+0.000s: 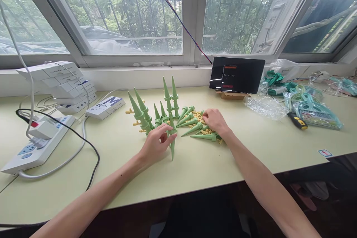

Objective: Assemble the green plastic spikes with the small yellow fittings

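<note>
Between the thumb and fingers of my left hand (pixel 156 142) is a green plant-watering spike (pixel 173 150), its pointed end down near the tabletop. Behind that hand stand several green spikes (pixel 137 108) with tips up, some with yellow valves (pixel 129 111) jutting out at the side. My right hand (pixel 216 121) reaches into the far right side of a loose heap. Its fingers are closed at the heap, and what they pinch is hidden. Green spikes (pixel 195 129) lie there on their sides, mixed with small yellow valves (pixel 205 131).
A tablet (pixel 242 76) with a phone before it leans on a cardboard stand at the back. White boxes (pixel 69 85) and a power strip (pixel 41 147) with cables occupy the left. Plastic bags (pixel 315 106) and a screwdriver (pixel 297 121) lie right.
</note>
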`<state>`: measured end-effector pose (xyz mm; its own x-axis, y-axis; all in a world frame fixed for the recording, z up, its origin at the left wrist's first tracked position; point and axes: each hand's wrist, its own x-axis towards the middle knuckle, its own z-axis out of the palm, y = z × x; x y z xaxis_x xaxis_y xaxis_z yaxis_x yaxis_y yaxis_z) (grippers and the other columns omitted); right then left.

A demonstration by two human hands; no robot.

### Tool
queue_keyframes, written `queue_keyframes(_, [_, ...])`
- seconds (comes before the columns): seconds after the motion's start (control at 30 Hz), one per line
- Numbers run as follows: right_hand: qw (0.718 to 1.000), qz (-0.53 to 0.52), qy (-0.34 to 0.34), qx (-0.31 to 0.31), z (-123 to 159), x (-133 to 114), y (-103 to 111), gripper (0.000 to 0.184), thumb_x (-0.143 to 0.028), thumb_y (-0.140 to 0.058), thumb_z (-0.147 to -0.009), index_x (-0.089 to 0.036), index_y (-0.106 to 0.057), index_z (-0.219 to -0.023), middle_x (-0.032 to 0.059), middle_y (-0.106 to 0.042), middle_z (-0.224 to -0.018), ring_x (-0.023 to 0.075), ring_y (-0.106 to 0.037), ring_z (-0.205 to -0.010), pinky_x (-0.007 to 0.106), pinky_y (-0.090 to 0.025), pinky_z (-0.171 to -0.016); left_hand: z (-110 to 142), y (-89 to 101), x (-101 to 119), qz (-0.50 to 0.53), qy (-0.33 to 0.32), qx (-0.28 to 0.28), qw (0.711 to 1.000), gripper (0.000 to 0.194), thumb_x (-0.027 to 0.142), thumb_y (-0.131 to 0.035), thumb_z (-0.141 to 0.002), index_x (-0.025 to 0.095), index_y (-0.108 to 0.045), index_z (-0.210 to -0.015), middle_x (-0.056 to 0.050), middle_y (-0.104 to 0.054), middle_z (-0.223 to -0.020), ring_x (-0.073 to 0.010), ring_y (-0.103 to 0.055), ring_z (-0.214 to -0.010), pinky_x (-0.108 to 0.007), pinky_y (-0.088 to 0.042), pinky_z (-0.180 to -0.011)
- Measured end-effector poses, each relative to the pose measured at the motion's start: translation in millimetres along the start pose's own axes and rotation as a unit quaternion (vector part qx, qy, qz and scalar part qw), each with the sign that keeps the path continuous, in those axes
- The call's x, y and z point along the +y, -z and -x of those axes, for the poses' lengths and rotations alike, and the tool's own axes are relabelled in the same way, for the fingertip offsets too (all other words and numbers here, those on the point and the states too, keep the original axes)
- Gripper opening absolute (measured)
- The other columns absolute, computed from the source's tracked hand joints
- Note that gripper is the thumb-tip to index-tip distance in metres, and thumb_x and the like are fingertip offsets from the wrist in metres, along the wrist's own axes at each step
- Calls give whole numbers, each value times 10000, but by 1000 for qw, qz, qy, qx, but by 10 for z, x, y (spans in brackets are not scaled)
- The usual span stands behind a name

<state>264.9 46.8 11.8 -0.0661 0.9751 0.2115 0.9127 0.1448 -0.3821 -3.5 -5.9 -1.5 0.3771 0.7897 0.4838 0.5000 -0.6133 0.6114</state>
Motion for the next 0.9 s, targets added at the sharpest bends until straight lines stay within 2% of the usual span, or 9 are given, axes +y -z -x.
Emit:
queue_keyframes(0.17, [996, -58, 49, 48, 21, -19, 23, 197, -139, -527, -889, -145, -686, -771, 93, -704, -857, 181, -610, -770, 282, -430, -706, 10, 2, -15, -1, 2, -5, 1000, 152, 342, -581, -929, 190, -575, -925, 9, -549, -805, -71, -446, -517, -224, -395, -502])
queue_keyframes(0.3, [980, -135, 101, 103, 66, -91, 23, 157, -203, -523, -920, -154, -634, -821, 60, -645, -779, 168, -562, -697, 282, -423, -658, 4, -3, -11, 5, 9, -9, 1000, 154, 340, -571, -937, 188, -576, -916, 14, -540, -803, -68, -438, -522, -223, -385, -505])
queue_keyframes(0.37, [969, -175, 131, 111, 108, -161, 3, 149, -237, -516, -933, -163, -608, -842, 46, -618, -762, 163, -547, -681, 282, -424, -644, -1, -5, -8, 10, 11, -11, 1000, 155, 339, -569, -938, 187, -575, -910, 16, -539, -800, -66, -435, -521, -223, -381, -505])
queue_keyframes(0.53, [942, -274, 188, 47, 241, -388, -95, 138, -282, -479, -965, -177, -552, -914, 41, -610, -819, 156, -566, -717, 275, -454, -648, -2, -3, -19, 16, 12, -11, 1000, 142, 330, -568, -941, 189, -579, -927, 18, -541, -810, -61, -444, -520, -220, -376, -504])
queue_keyframes(0.67, [931, -285, 227, 31, 315, -524, -153, 132, -282, -480, -965, -181, -529, -895, 56, -580, -918, 146, -554, -743, 281, -471, -680, -2, -3, -20, 22, 20, -11, 999, 145, 332, -565, -942, 189, -586, -935, 14, -543, -814, -61, -461, -520, -223, -390, -509])
queue_keyframes(0.73, [927, -300, 224, 24, 339, -565, -165, 125, -279, -484, -961, -183, -528, -895, 49, -580, -908, 137, -550, -712, 279, -472, -666, -6, -2, -8, 33, 31, -10, 999, 158, 345, -568, -938, 188, -590, -938, 11, -542, -814, -64, -474, -517, -223, -400, -499])
queue_keyframes(0.9, [905, -386, 179, -26, 400, -639, -178, 138, -309, -534, -939, -182, -550, -885, 7, -596, -717, 136, -576, -619, 275, -482, -615, -25, 19, 38, 76, 60, -12, 995, 180, 365, -584, -927, 186, -592, -947, 7, -523, -802, -68, -493, -507, -219, -431, -469])
